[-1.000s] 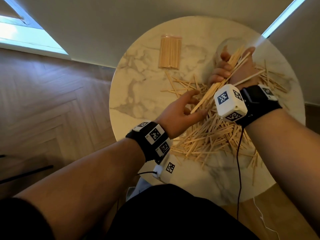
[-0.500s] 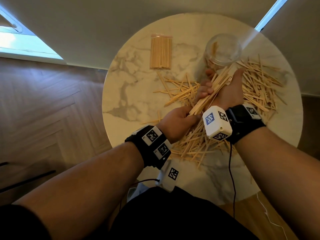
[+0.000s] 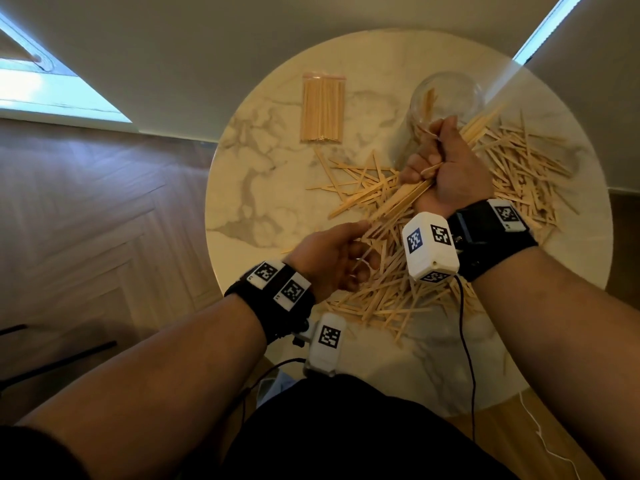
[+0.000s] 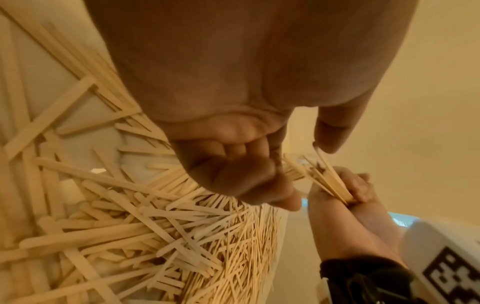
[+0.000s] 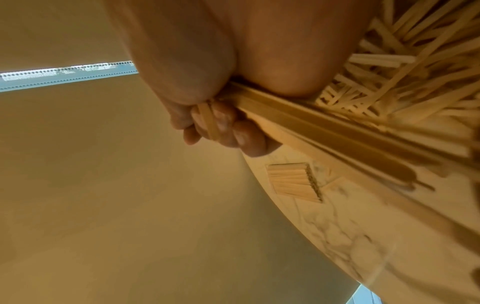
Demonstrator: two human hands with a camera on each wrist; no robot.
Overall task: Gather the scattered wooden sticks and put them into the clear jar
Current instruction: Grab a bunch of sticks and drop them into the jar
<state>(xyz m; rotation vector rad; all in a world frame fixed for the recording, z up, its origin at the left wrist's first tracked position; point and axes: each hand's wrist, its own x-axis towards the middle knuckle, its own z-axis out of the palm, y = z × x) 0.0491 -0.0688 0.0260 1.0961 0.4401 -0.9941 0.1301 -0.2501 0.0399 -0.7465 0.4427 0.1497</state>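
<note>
Pale wooden sticks (image 3: 391, 289) lie scattered in a thick heap (image 4: 145, 230) over the round marble table (image 3: 263, 209). My right hand (image 3: 429, 164) grips a bundle of sticks (image 3: 408, 199) in a fist just in front of the clear jar (image 3: 446, 98), which holds a few sticks. The bundle (image 5: 337, 139) slants down toward my left hand (image 3: 343, 258). That hand hovers over the heap with its fingers (image 4: 233, 174) curled in, and no stick shows inside them. Its thumb tip is close to the bundle's near end (image 4: 327, 181).
A clear bag of neatly packed sticks (image 3: 322, 109) lies at the table's back left. More loose sticks (image 3: 519, 168) spread to the right of the jar. The table's near edge is by my lap; wooden floor lies to the left.
My right hand came down from the jar's mouth and closed into a fist round the bundle. My left hand met the bundle's lower end, then drew slightly back.
</note>
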